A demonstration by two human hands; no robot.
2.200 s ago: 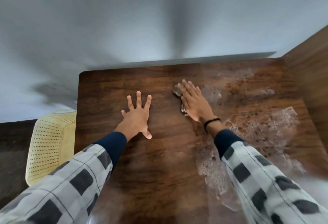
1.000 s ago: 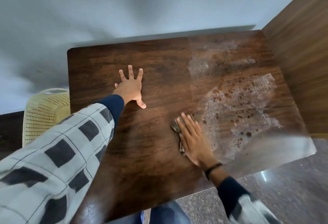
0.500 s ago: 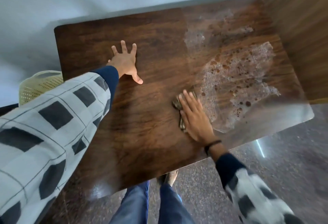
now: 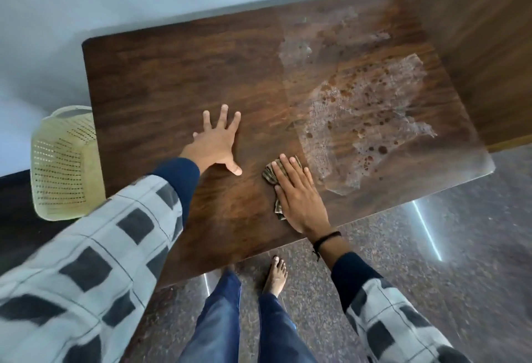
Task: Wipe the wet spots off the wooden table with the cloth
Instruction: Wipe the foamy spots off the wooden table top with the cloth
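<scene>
Near the front edge of the wooden table [image 4: 172, 80], the right hand [image 4: 299, 198] lies flat, fingers together, pressing the cloth [image 4: 269, 174] to the surface; the left hand [image 4: 216, 143] is spread wide, palm down and empty, just left of the cloth; right of the cloth a large foamy wet patch [image 4: 365, 120] covers that side of the table, with a fainter film [image 4: 331, 37] toward the far edge; the table left of the cloth looks dry; judged so, most wiping remains.
</scene>
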